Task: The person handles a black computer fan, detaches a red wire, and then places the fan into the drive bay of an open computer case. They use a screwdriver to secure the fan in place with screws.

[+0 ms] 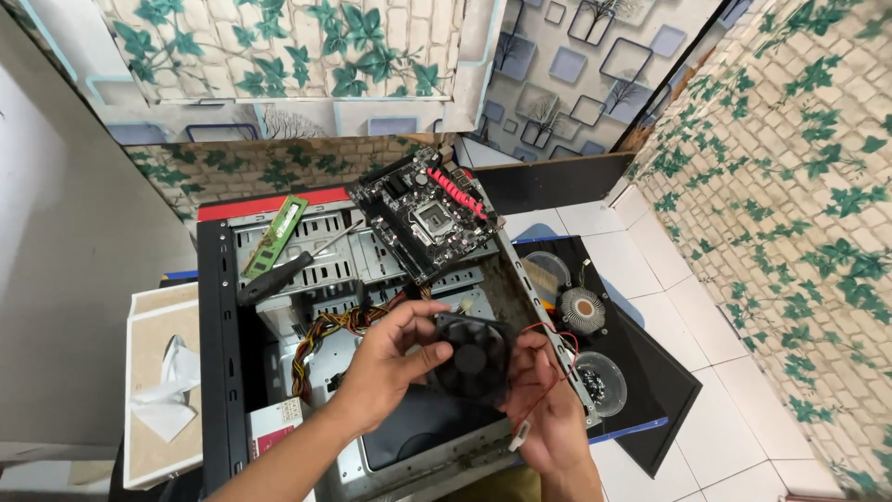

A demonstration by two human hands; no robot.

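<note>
A square black case fan (476, 358) with a thin red and black wire is held between both hands, above an open computer case (223, 307) lying on its side. My left hand (386, 363) grips the fan's left edge, thumb on its face. Under the fan's right side, my right hand (544, 409) cups it, the wire trailing over the palm. A black motherboard (427, 218) with red slots rests tilted on the case's top edge. A green memory stick (276, 235) and a black-handled screwdriver (288, 267) lie on the drive bay.
A bundle of coloured power cables (325, 333) runs inside the case. A black side panel (641, 372) on the white tiled floor carries a round cooler heatsink (583, 310) and a clear fan (599, 383). A tissue box (163, 381) stands left. Leaf-patterned walls close in.
</note>
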